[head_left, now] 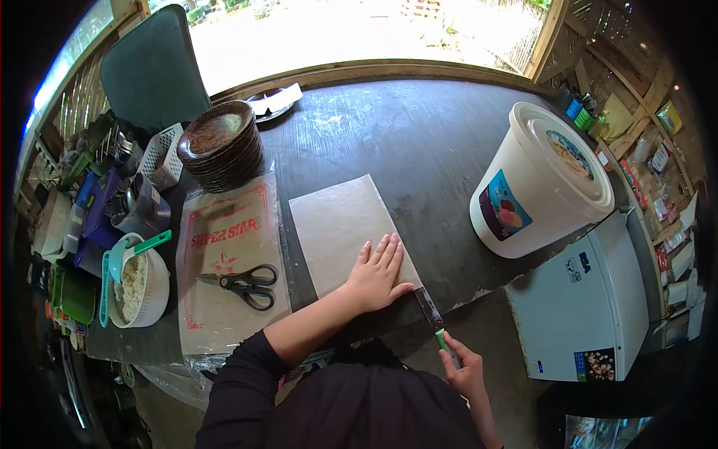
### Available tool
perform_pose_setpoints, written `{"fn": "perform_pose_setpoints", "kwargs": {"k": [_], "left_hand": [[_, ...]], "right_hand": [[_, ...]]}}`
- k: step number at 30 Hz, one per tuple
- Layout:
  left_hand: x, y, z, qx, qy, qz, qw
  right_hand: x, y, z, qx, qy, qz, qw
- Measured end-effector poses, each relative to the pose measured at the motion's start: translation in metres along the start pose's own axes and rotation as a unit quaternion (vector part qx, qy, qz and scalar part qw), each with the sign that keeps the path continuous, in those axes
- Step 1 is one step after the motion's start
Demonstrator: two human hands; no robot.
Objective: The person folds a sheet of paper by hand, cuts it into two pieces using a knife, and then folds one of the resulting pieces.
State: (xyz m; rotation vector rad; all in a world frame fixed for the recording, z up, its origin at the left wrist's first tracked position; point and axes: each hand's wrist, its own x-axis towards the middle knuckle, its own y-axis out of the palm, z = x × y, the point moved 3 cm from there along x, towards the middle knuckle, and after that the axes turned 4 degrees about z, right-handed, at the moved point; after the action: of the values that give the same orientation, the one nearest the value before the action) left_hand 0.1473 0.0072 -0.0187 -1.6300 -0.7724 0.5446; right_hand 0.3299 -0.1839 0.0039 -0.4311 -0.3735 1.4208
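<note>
My left hand (379, 278) lies flat with its fingers spread on a stack or sheet of pale paper (336, 224) on the dark table. A knife with a green handle (440, 338) is held in my right hand (464, 367), just past the table's front edge. Its dark, smudged blade (428, 307) points up and touches or nearly touches the paper's lower right corner, close to my left thumb. Black scissors (250, 285) rest on a plastic packet with red print (228, 224), left of the paper.
Brown plates (219, 146) are stacked at the back left. A white basket of rice-like food (142, 288) stands at the left, near cutlery containers (142, 206). A large white tub (538, 179) is on the right, above a white freezer (576, 299). A chair (155, 67) stands behind.
</note>
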Motion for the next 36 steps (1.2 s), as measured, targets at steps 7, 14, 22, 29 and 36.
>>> {"fn": "perform_pose_setpoints", "kwargs": {"k": [7,14,22,29,36], "left_hand": [[-0.002,-0.009,0.002,-0.089,-0.013,0.042,0.995],[-0.001,-0.02,0.01,-0.112,-0.051,0.014,0.992],[0.0,-0.012,0.014,-0.046,-0.088,0.033,0.994],[0.0,-0.01,0.014,-0.029,-0.088,0.04,0.995],[0.0,-0.008,0.015,-0.033,-0.079,0.017,0.996]], "right_hand": [[0.017,0.015,0.009,-0.002,-0.05,0.024,0.998],[0.044,0.031,0.025,-0.018,-0.088,0.045,0.995],[0.058,0.034,0.027,-0.015,-0.069,0.009,0.997],[0.056,0.027,0.024,-0.011,-0.062,0.014,0.998],[0.05,0.019,0.021,-0.014,-0.044,0.027,0.999]]}}
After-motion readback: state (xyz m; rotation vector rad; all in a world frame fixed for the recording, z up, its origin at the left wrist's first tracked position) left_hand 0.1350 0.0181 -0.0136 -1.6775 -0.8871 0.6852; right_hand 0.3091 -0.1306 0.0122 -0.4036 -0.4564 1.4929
